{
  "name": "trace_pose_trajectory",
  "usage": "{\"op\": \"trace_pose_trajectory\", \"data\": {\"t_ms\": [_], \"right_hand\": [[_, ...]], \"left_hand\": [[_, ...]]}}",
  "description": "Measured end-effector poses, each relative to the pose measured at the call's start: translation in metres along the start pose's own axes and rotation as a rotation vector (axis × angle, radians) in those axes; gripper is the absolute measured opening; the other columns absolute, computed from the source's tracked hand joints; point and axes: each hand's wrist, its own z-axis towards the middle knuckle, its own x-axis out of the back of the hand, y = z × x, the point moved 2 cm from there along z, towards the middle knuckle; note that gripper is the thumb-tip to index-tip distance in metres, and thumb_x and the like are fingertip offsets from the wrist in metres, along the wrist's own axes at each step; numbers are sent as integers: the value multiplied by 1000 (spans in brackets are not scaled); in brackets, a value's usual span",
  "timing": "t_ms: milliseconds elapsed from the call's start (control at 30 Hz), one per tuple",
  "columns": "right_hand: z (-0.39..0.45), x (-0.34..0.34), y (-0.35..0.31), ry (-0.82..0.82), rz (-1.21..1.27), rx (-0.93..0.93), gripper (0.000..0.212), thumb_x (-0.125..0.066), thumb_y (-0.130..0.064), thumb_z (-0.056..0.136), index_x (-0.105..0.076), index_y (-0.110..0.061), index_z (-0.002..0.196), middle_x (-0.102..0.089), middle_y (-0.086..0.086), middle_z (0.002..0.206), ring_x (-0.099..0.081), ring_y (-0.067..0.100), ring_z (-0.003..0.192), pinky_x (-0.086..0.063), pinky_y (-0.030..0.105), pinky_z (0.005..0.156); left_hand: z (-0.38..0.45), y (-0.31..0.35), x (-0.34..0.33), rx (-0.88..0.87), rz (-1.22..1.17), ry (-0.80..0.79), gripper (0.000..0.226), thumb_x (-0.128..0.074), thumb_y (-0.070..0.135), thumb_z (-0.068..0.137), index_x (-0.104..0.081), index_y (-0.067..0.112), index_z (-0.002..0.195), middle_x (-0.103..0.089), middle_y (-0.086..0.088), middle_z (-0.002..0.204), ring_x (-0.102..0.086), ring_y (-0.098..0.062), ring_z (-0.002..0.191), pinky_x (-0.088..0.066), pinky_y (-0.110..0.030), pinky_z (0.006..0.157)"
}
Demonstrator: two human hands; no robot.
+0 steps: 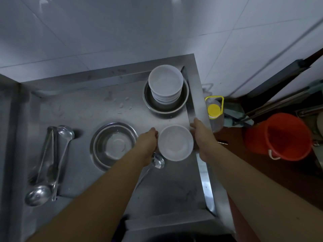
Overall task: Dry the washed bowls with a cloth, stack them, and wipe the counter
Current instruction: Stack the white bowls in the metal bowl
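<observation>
Both hands are closing in on one white bowl from either side; the left hand is pressing against the bowl's left wall, fingers curling down around it, and the right hand is cupping the right wall, fingers wrapping along the far rim; so the bowl is being gripped between the two, mouth up, over the right part of the steel counter, close to its right edge; whether it is resting on the steel or lifted just off it, I cannot tell. Behind it, a stack of white bowls is sitting inside a metal basin near the back right corner; a second metal basin is lying just left of the left hand, showing nothing but a wet sheen inside. A ladle is peeking out from under the left wrist, its cup just beside the held bowl; further left, tongs and two more ladles are lying together on the counter. Off the counter's right side, a yellow-capped bottle and an orange bucket are standing on the floor.
</observation>
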Motion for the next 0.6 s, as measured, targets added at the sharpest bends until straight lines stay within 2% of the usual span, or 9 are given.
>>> {"op": "trace_pose_trajectory", "data": {"t_ms": [67,167,200,300,333,400,500,533,600], "right_hand": [[-1,-1,11,-14,-1,-32,49,-42,-56,106,-66,-22,130,-70,7,127,-68,26,105,-54,35,72],[-2,-5,24,0,37,-63,51,-43,-54,107,-65,-17,135,-69,12,131,-67,33,115,-59,52,97],[-4,-7,26,14,49,-76,51,-44,-55,108,-62,-18,138,-67,12,133,-65,34,118,-58,53,96],[-9,-12,27,44,67,-79,43,-43,-52,108,-60,-22,134,-66,10,132,-65,31,111,-56,39,72],[-9,-13,28,55,72,-72,41,-43,-51,109,-61,-23,132,-66,9,132,-65,30,108,-55,38,72],[-9,-15,29,82,76,-54,41,-42,-50,109,-60,-23,134,-65,9,134,-64,28,108,-56,42,85],[-8,-17,31,112,67,-50,47,-41,-48,110,-58,-18,142,-63,10,140,-62,31,121,-52,52,107],[-9,-18,31,115,70,-54,48,-41,-47,110,-58,-17,143,-63,11,141,-61,32,124,-50,54,110],[-12,-19,30,123,64,-59,51,-41,-48,110,-57,-15,146,-62,12,142,-61,34,126,-49,54,112]], "left_hand": [[-4,-5,-4,11,49,33,47,-42,43,107,-69,5,110,-65,-14,92,-58,-27,80,-44,-34,72],[-6,-6,-10,10,91,40,50,-40,51,108,-62,8,118,-65,-12,94,-58,-24,74,-43,-32,65],[-7,-5,-12,10,105,30,51,-39,53,108,-59,9,125,-66,-13,102,-59,-26,79,-45,-34,68],[-6,-3,-15,23,140,20,58,-37,54,108,-53,7,138,-67,-16,119,-61,-28,90,-46,-38,79],[-6,-3,-16,30,142,19,59,-36,54,108,-53,7,140,-66,-16,120,-61,-29,93,-46,-39,82],[-6,-4,-17,43,126,13,60,-36,55,108,-51,8,143,-66,-16,123,-64,-32,102,-48,-44,89],[-8,-4,-21,43,85,10,60,-36,54,107,-50,10,145,-66,-16,128,-64,-36,113,-49,-49,103],[-10,-4,-22,40,73,15,60,-36,54,107,-50,11,146,-65,-15,129,-64,-36,114,-49,-49,106],[-16,-1,-24,31,42,22,59,-36,52,107,-51,11,146,-66,-15,131,-64,-35,115,-51,-45,101]]}}
